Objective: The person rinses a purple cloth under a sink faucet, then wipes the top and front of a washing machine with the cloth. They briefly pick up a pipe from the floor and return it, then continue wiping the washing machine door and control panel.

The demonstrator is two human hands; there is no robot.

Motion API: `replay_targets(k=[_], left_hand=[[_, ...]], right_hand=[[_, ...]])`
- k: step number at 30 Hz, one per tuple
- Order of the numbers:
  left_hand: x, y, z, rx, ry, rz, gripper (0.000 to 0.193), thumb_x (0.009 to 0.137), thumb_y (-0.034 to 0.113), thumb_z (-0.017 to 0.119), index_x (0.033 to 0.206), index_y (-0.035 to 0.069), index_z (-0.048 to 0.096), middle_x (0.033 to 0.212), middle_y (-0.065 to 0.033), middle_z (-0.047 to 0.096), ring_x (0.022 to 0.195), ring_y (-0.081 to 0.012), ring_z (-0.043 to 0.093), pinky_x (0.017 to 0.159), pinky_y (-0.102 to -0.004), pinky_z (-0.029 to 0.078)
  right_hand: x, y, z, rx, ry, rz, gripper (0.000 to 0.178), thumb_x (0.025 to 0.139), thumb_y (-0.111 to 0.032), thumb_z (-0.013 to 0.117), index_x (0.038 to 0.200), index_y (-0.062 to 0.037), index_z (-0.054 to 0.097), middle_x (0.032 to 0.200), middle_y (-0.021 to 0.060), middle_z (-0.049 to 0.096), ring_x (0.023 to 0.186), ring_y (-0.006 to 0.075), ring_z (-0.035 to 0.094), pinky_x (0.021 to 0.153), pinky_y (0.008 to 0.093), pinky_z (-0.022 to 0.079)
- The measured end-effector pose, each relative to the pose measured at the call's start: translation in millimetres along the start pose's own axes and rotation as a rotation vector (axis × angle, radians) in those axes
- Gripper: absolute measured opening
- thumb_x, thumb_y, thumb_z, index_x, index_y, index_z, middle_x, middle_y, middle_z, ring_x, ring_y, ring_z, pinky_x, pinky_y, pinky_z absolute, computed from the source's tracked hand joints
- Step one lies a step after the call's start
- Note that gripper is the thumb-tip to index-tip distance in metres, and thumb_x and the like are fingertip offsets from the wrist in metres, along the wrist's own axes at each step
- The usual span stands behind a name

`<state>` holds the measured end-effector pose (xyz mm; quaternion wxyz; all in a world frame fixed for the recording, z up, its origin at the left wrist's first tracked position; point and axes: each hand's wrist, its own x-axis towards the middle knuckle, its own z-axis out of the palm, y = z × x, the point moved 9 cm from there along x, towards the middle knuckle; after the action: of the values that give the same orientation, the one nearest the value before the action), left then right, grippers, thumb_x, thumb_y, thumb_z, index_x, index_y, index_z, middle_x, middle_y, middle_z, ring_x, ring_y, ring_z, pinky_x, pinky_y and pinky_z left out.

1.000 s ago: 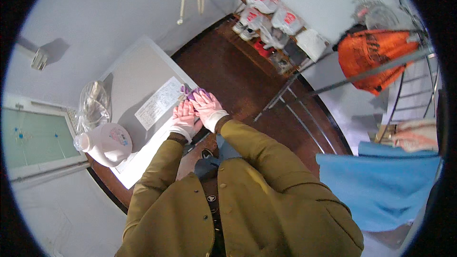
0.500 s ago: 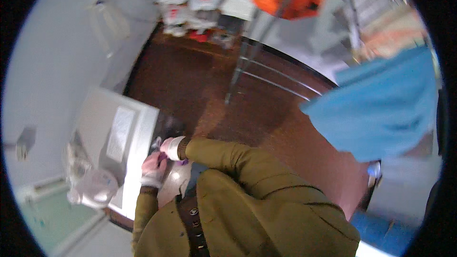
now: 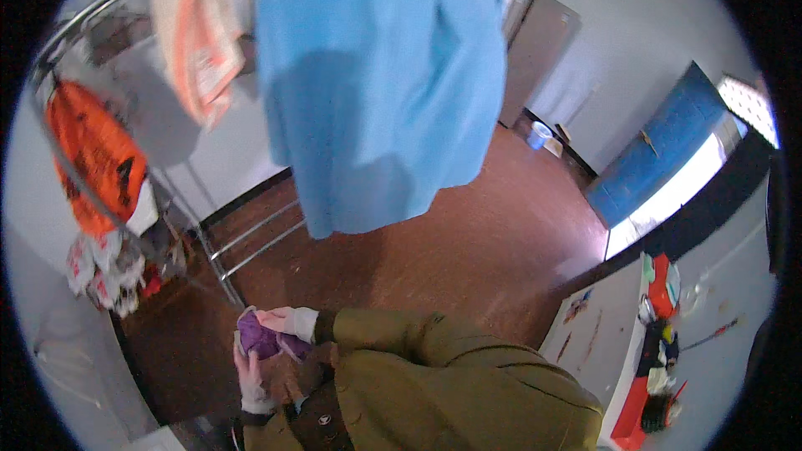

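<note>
A small bunched purple cloth (image 3: 261, 340) with a pale edge is held between my two hands at the lower left. My left hand (image 3: 251, 377) grips it from the near left side, fingers bent upward along its edge. My right hand (image 3: 288, 321) pinches its upper right part. Both hands come out of pale cuffs under olive sleeves. The exact kind of cloth item cannot be told. Ahead, a large light blue cloth (image 3: 380, 100) hangs from a metal drying rack (image 3: 207, 250), beside a peach and white towel (image 3: 196, 42).
An orange bag (image 3: 96, 159) hangs on the rack's left side, above several white plastic bags (image 3: 109, 271). A blue door (image 3: 656, 150) stands ajar at the right. A white table (image 3: 589, 330) with assorted items is at the lower right. A blue tub (image 3: 539, 135) sits by the far wall.
My view has turned right, toward the rack and the blue door, and the white cabinet has mostly left the picture. My hands have lifted the purple cloth away from it.
</note>
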<state>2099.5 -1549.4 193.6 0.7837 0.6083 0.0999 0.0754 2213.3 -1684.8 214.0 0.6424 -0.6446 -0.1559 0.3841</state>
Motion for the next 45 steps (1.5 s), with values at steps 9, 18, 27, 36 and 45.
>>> replay_targets(k=[9, 18, 27, 36, 45], left_hand=[[100.2, -56.4, 346.5, -0.338, -0.551, -0.515, 0.034, 0.107, 0.025, 0.058, 0.138, 0.012, 0.055, 0.124, -0.0046, 0.069, 0.098, -0.016, 0.068, 0.084, -0.0351, 0.058], [153.8, -124.8, 639.6, -0.086, -0.938, -0.595, 0.04, 0.105, 0.026, 0.063, 0.14, 0.008, 0.052, 0.126, -0.0046, 0.067, 0.109, -0.0229, 0.069, 0.088, -0.0419, 0.061], [212.6, -215.0, 910.4, 0.006, -1.194, -0.699, 0.033, 0.103, 0.02, 0.064, 0.131, 0.001, 0.064, 0.122, -0.0065, 0.071, 0.111, -0.018, 0.066, 0.097, -0.0369, 0.055], [216.3, -268.9, 1177.0, 0.242, -1.373, -0.43, 0.032, 0.1, 0.025, 0.072, 0.121, 0.002, 0.065, 0.109, -0.004, 0.071, 0.098, -0.0142, 0.066, 0.09, -0.0319, 0.054], [328.9, -299.9, 1408.1, 0.082, -1.015, -0.36, 0.04, 0.096, 0.026, 0.078, 0.122, 0.0, 0.063, 0.113, -0.0062, 0.07, 0.103, -0.0152, 0.065, 0.094, -0.031, 0.053]], right_hand=[[-198.0, -52.8, -282.2, -0.307, 0.599, -0.314, 0.04, 0.108, -0.039, 0.052, 0.102, -0.0015, 0.066, 0.089, 0.0096, 0.063, 0.088, 0.0174, 0.062, 0.08, 0.0347, 0.051], [-335.0, 14.1, -487.8, 0.793, 0.868, -0.342, 0.053, 0.112, -0.049, 0.04, 0.139, -0.0076, 0.056, 0.134, 0.0079, 0.064, 0.112, 0.0203, 0.064, 0.099, 0.0356, 0.053], [-419.6, -6.6, -731.6, 0.431, 1.101, -0.232, 0.061, 0.111, -0.055, 0.03, 0.131, -0.0079, 0.063, 0.116, 0.0056, 0.071, 0.101, 0.0204, 0.068, 0.091, 0.0359, 0.055], [-563.9, 103.7, -938.1, 0.63, 1.612, -0.589, 0.05, 0.111, -0.044, 0.045, 0.131, -0.0026, 0.064, 0.114, 0.0048, 0.071, 0.097, 0.0168, 0.067, 0.087, 0.0349, 0.055], [-663.0, 126.2, -1149.1, 0.896, 1.487, -0.307, 0.056, 0.106, -0.052, 0.053, 0.144, -0.0103, 0.054, 0.128, 0.0134, 0.065, 0.112, 0.0269, 0.066, 0.097, 0.042, 0.054]])
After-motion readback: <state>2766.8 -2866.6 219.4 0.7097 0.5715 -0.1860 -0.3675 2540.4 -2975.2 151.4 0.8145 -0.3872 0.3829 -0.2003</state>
